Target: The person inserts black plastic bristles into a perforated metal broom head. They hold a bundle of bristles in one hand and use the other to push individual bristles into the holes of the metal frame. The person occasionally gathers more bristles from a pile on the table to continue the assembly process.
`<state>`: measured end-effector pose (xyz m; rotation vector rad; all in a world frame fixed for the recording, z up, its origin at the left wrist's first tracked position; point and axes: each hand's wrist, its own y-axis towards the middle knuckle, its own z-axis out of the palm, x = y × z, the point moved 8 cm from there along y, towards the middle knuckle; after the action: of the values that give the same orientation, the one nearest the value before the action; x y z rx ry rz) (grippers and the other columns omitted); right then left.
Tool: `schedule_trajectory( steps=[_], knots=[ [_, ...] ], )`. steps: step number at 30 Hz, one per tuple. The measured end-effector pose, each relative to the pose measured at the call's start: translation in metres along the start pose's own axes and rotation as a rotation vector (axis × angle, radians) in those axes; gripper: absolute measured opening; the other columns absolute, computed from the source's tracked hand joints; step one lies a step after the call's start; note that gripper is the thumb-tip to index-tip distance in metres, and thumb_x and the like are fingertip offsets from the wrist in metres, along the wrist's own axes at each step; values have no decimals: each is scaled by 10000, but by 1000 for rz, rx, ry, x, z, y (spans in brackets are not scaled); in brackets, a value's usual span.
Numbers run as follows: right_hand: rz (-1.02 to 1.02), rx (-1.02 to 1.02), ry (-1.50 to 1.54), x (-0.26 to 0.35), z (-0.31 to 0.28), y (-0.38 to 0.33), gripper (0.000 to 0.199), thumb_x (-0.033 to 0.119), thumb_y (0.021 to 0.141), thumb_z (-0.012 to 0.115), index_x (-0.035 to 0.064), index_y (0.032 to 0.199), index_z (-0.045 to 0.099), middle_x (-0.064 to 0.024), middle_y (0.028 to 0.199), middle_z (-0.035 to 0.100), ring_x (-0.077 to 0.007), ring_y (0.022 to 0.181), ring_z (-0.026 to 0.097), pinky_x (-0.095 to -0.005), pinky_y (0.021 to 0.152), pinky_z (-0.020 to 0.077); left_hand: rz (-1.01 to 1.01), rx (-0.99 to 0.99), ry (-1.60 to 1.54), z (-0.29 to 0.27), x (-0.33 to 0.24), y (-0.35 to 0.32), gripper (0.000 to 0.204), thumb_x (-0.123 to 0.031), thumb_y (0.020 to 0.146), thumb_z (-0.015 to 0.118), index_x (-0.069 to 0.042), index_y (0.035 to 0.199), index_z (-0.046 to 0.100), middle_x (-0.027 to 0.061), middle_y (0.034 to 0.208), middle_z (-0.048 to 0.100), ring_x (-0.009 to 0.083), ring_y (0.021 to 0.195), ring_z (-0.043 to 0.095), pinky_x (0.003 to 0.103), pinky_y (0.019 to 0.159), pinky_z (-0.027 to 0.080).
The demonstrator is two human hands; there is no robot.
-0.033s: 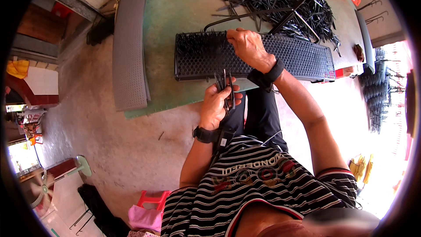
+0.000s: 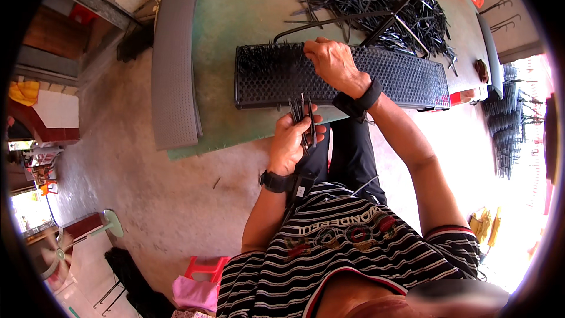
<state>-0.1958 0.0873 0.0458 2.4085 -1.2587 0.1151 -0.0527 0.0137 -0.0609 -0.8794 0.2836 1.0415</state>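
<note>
At table (image 2: 235, 17) near edge: long black perforated tray (image 2: 406, 79), thin black pins upright at its left end. Right hand (image 2: 332, 62) pinches on tray; left hand (image 2: 291, 141) clenched round pin bundle (image 2: 303, 115).

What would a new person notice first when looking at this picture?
The eye falls first on the long black perforated panel lying across the green table, with the right hand pressing on its upper edge. Just below, the left hand holds a small bundle of thin black rods. A big loose pile of black rods lies behind the panel.
</note>
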Motion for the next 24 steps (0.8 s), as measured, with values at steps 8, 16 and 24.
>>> schedule_trajectory(
  steps=[8, 16, 24],
  knots=[
    [5, 294, 450, 33, 10, -45, 234, 277, 699, 723, 59, 777, 693, -102, 818, 652, -262, 688, 633, -334, 633, 497, -3, 36, -1, 6, 6, 4, 272, -54, 904, 495, 4, 1166, 537, 137, 941, 621, 254, 768, 652, 355, 653, 558],
    [512, 38, 1054, -13, 14, -55, 119, 100, 843, 614, -19, 836, 621, -79, 756, 652, -121, 588, 625, -236, 518, 493, -23, 51, 33, 6, 9, 5, 278, -46, 902, 496, -2, 1174, 532, 131, 936, 617, 242, 763, 647, 342, 641, 550],
    [332, -509, 832, -37, -30, -33, 85, 30, 860, 579, -5, 910, 520, -85, 724, 650, -143, 660, 674, -228, 525, 502, -30, 48, -17, -1, 15, 9, 242, -84, 908, 523, -8, 1135, 560, 104, 893, 610, 219, 747, 636, 330, 656, 543]
  ],
)
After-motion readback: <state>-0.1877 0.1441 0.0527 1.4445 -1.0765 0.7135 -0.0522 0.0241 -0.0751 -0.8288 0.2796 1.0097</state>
